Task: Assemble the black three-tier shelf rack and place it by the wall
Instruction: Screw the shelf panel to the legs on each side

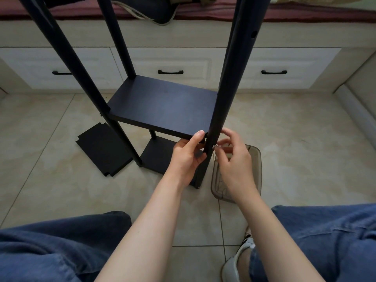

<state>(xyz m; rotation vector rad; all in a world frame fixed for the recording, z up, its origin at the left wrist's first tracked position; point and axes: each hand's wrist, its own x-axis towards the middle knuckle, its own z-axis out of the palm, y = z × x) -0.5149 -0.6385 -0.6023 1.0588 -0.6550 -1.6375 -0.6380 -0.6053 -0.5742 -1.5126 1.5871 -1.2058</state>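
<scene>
Black rack is standing two tiers up on the floor by the drawers — your left hand is gripping a corner of the middle shelf, your right hand is pinching a screw at the post — the third board is lying loose.

Beige glossy floor tiles, thin grout lines, soft glare patches mid-floor. Far side: white drawer unit, three fronts, black bar handles. Maroon mat along its top, dark fabric heaped on it. Right: pale ledge running nearward. Light dim, even.
</scene>
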